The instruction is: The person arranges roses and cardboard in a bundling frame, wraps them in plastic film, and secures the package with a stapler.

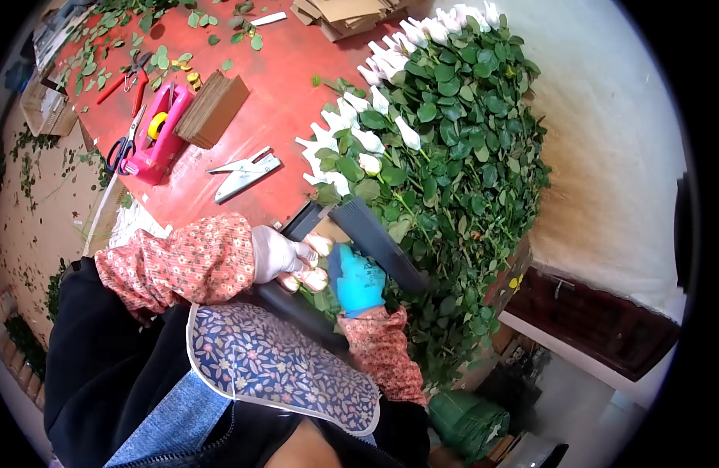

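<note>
My left hand point(275, 254), in a white glove, is curled round several pale pink roses point(313, 278) whose blooms show at its fingertips. Close by on the right, my right hand point(359, 281) wears a blue glove and is closed, its fingers bent down among leaves. What they grip is hidden. Green rose leaves point(324, 301) lie between the two hands. Both hands are inside a black trough-like holder point(379, 243) with raised sides. Beyond it lies a large heap of leafy roses point(461, 148), many blooms covered in white sleeves point(407, 132).
On the red table point(289, 86) lie a silver plier stapler point(246, 173), a stack of brown cardboard point(212, 109), a pink tape dispenser point(158, 140), scissors point(125, 148) and red-handled pruners point(129, 84). Loose leaves are scattered at the back. More cardboard point(345, 15) sits at the far edge.
</note>
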### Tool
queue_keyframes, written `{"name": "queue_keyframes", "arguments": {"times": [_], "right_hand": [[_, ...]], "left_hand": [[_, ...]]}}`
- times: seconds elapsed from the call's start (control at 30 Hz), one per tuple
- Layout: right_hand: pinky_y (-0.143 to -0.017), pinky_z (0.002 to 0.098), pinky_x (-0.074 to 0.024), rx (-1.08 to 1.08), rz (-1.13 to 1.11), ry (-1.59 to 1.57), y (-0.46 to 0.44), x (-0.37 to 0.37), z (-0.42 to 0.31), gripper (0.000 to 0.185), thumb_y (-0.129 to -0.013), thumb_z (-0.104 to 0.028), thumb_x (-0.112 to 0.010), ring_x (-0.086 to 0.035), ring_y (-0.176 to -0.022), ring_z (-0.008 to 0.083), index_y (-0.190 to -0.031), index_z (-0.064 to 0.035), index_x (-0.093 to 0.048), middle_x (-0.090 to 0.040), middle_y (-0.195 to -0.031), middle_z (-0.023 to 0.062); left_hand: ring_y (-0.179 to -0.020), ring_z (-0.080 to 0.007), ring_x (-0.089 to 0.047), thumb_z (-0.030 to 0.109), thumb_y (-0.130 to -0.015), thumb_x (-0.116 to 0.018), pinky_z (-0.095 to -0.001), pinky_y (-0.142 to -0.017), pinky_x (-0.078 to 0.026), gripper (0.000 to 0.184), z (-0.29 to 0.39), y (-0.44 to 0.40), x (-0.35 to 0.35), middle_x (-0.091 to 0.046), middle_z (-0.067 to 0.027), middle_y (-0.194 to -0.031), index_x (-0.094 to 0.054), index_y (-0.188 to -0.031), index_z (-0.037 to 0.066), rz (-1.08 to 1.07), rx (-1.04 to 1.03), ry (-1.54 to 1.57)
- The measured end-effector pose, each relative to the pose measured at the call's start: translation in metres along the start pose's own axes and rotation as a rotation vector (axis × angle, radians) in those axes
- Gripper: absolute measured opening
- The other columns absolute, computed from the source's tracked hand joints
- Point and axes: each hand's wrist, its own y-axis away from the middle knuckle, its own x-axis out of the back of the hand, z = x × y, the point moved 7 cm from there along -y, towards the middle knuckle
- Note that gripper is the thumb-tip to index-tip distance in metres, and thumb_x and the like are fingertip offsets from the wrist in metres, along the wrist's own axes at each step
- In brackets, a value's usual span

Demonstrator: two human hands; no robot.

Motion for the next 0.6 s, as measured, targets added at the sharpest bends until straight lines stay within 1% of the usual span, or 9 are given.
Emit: {"name": "queue_keyframes", "arguments": {"times": [0.07, 0.1, 0.13, 0.2, 0.3, 0.4, 0.47, 0.5, 0.6], "right_hand": [[-0.058, 0.0467, -0.0486, -0.024, -0.040, 0.025, 0.002, -0.003, -0.001, 0.018, -0.085, -0.019, -0.059, -0.062, -0.064, 0.0355, -0.101, -0.0109, -0.062, -0.064, -0.072, 0.0140], [-0.056, 0.0463, -0.0489, -0.019, -0.082, 0.026, 0.002, -0.006, 0.001, 0.017, -0.087, -0.022, -0.058, -0.063, -0.064, 0.0348, -0.099, -0.0107, -0.061, -0.064, -0.072, 0.0143], [-0.054, 0.0460, -0.0492, -0.013, -0.121, 0.025, 0.002, -0.007, 0.002, 0.017, -0.088, -0.024, -0.057, -0.064, -0.064, 0.0342, -0.097, -0.0104, -0.060, -0.064, -0.071, 0.0146], [-0.054, 0.0464, -0.0492, 0.020, -0.067, 0.022, 0.001, -0.001, 0.000, 0.017, -0.088, -0.024, -0.056, -0.064, -0.063, 0.0339, -0.097, -0.0099, -0.061, -0.064, -0.070, 0.0145], [-0.055, 0.0465, -0.0492, 0.015, -0.066, 0.032, 0.002, -0.001, 0.001, 0.017, -0.088, -0.023, -0.056, -0.063, -0.062, 0.0342, -0.097, -0.0098, -0.061, -0.064, -0.070, 0.0141], [-0.055, 0.0467, -0.0490, -0.012, -0.072, -0.012, 0.002, -0.001, 0.003, 0.017, -0.088, -0.024, -0.057, -0.063, -0.061, 0.0343, -0.096, -0.0099, -0.061, -0.064, -0.068, 0.0136], [-0.055, 0.0471, -0.0487, -0.004, -0.084, 0.037, 0.001, 0.001, 0.002, 0.016, -0.089, -0.024, -0.056, -0.063, -0.061, 0.0341, -0.096, -0.0099, -0.061, -0.063, -0.066, 0.0135], [-0.056, 0.0475, -0.0484, -0.015, -0.115, 0.011, 0.000, 0.000, 0.003, 0.016, -0.090, -0.024, -0.056, -0.063, -0.061, 0.0338, -0.095, -0.0100, -0.061, -0.063, -0.064, 0.0133], [-0.057, 0.0474, -0.0483, 0.022, -0.125, -0.005, 0.005, 0.002, 0.008, 0.019, -0.090, -0.025, -0.056, -0.063, -0.062, 0.0337, -0.099, -0.0099, -0.062, -0.064, -0.067, 0.0137]], "left_hand": [[-0.107, -0.0224, -0.063, 0.006, -0.085, -0.055, -0.0288, -0.090, -0.052, 0.041, 0.011, 0.002, 0.009, -0.055, 0.0053, -0.135, -0.065, -0.123, 0.018, 0.067, -0.125, -0.185], [-0.109, -0.0223, -0.062, 0.005, -0.085, -0.055, -0.0290, -0.092, -0.051, 0.039, 0.005, -0.001, 0.006, -0.055, 0.0028, -0.136, -0.066, -0.121, 0.016, -0.011, 0.031, -0.064], [-0.109, -0.0223, -0.062, 0.005, -0.085, -0.055, -0.0290, -0.092, -0.051, 0.039, 0.006, -0.002, 0.007, -0.055, 0.0028, -0.136, -0.066, -0.121, 0.016, -0.015, 0.029, -0.067], [-0.111, -0.0229, -0.061, 0.004, -0.084, -0.055, -0.0292, -0.093, -0.050, 0.040, 0.004, -0.004, 0.010, -0.057, 0.0006, -0.133, -0.066, -0.120, 0.016, -0.034, 0.025, 0.047], [-0.113, -0.0275, -0.061, -0.007, -0.078, -0.053, -0.0328, -0.093, -0.051, 0.041, 0.002, -0.009, 0.029, -0.062, -0.0082, -0.125, -0.067, -0.113, 0.011, 0.090, -0.190, 0.318], [-0.107, -0.0281, -0.065, -0.010, -0.075, -0.054, -0.0346, -0.087, -0.056, 0.043, 0.029, -0.004, 0.051, -0.063, -0.0105, -0.124, -0.064, -0.112, 0.009, 0.405, -0.431, -0.096], [-0.105, -0.0277, -0.066, -0.004, -0.077, -0.058, -0.0348, -0.086, -0.056, 0.042, 0.027, -0.014, 0.038, -0.061, -0.0091, -0.128, -0.064, -0.115, 0.011, 0.240, -0.280, -0.134], [-0.105, -0.0257, -0.066, 0.005, -0.077, -0.063, -0.0339, -0.085, -0.056, 0.040, 0.027, -0.018, 0.033, -0.058, -0.0066, -0.134, -0.064, -0.116, 0.013, 0.201, -0.276, -0.242], [-0.104, -0.0241, -0.066, 0.011, -0.077, -0.064, -0.0334, -0.084, -0.056, 0.040, 0.029, -0.019, 0.034, -0.054, -0.0048, -0.138, -0.065, -0.116, 0.015, 0.155, -0.275, -0.277]]}}
